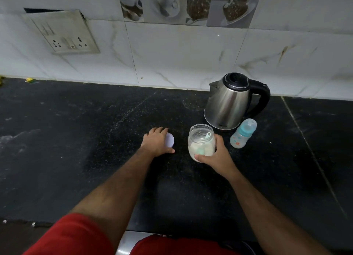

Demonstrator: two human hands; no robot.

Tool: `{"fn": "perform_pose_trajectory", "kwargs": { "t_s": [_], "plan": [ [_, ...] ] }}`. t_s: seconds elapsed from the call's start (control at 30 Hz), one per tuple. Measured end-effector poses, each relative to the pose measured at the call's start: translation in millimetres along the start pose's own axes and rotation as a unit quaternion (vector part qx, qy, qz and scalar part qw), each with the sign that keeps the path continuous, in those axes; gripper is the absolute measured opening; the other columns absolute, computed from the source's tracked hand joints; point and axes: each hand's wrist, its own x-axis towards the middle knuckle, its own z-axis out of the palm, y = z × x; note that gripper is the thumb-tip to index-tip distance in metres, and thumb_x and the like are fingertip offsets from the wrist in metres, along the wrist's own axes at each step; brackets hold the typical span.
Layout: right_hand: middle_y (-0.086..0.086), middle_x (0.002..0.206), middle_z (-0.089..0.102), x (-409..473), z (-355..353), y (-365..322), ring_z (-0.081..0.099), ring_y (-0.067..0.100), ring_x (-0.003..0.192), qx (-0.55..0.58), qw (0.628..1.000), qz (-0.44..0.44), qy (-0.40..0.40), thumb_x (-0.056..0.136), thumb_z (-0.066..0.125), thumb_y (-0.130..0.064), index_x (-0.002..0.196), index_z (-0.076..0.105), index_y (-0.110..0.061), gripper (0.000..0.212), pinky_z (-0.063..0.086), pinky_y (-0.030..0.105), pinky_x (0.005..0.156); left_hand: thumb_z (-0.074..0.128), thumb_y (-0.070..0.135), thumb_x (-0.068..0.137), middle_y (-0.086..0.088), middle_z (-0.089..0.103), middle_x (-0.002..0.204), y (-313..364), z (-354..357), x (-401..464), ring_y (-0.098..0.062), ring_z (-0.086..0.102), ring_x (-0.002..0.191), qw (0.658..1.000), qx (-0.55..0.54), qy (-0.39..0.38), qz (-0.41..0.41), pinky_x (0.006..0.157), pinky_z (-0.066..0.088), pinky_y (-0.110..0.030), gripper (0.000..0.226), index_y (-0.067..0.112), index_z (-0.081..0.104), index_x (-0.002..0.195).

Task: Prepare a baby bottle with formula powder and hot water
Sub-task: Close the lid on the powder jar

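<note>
Step judged: jar lid just off, being set on bench [76, 140]. Left hand [156, 143] covers lid [170, 140], fingers draped over it; whether it grips or only rests, cannot tell. Right hand [215, 155] grasps open formula jar [201, 142], upright, mouth up, scoop [207, 135] inside.

Advice: keep jar steady, park lid left, clear of the work.

Baby bottle [242, 133] right of jar, just near of kettle [229, 102], upright, long axis vertical, cap on, teat end up.

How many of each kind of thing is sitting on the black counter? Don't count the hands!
Kettle: 1
Baby bottle: 1
Jar of powder: 1, open, with the right hand round it
Jar lid: 1, under the left hand
Scoop: 1, inside the jar
Total: 5
</note>
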Motion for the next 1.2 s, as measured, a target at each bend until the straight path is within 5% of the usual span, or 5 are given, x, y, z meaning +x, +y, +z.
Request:
{"fn": "perform_pose_trajectory", "kwargs": {
  "t_s": [0.17,0.3,0.53,0.7,1.2],
  "plan": [
    [-0.021,0.121,0.056,-8.8,-5.2,-3.7,0.055,-0.003,0.109,-0.010,1.000,0.003,-0.004,0.052,0.085,-0.044,0.128,0.038,-0.038,0.090,0.044,0.018,0.085,0.074,0.049,0.078,-0.005,0.050,0.145,5.1,5.3,6.7,-0.030,0.042,0.134,0.997,0.007,0.071,-0.012,0.105,0.037,-0.048,0.080,0.024,0.040,0.146],
    [-0.016,0.124,0.057,-12.5,-7.6,-4.3,0.056,0.003,0.113,-0.011,1.000,0.001,-0.004,0.054,0.086,-0.037,0.132,0.040,-0.032,0.091,0.047,0.028,0.094,0.073,0.051,0.079,-0.010,0.052,0.140,21.5,-1.8,4.3,-0.033,0.050,0.128,0.965,-0.230,0.123,-0.034,0.106,0.043,-0.047,0.081,0.021,0.041,0.147],
    [-0.016,0.122,0.058,-21.1,-2.2,-8.9,0.058,-0.001,0.111,0.018,1.000,-0.012,-0.018,0.064,0.089,-0.022,0.130,0.040,-0.036,0.083,0.048,0.026,0.095,0.063,0.047,0.092,-0.010,0.068,0.118,57.5,-26.7,-12.9,-0.020,0.069,0.103,0.723,-0.686,0.059,-0.062,0.090,0.057,-0.038,0.036,0.017,0.059,0.112],
    [-0.017,0.121,0.059,-28.3,-0.2,-14.6,0.059,-0.005,0.108,0.046,0.999,-0.008,-0.024,0.060,0.086,-0.035,0.128,0.038,-0.041,0.084,0.049,0.023,0.090,0.065,0.040,0.094,-0.013,0.073,0.108,73.6,-32.1,-26.8,-0.023,0.073,0.099,0.656,-0.754,0.005,-0.009,0.095,0.056,-0.037,0.038,0.009,0.056,0.114],
    [-0.012,0.118,0.063,-40.4,-7.6,-31.0,0.062,0.000,0.106,0.080,0.996,-0.024,-0.037,0.058,0.082,-0.044,0.116,0.044,-0.048,0.069,0.052,0.030,0.093,0.054,0.033,0.084,0.004,0.066,0.121,89.4,-68.7,-55.3,-0.011,0.062,0.113,0.858,-0.494,-0.057,0.128,0.095,0.050,-0.027,0.039,0.031,0.064,0.122]
  ]
}}
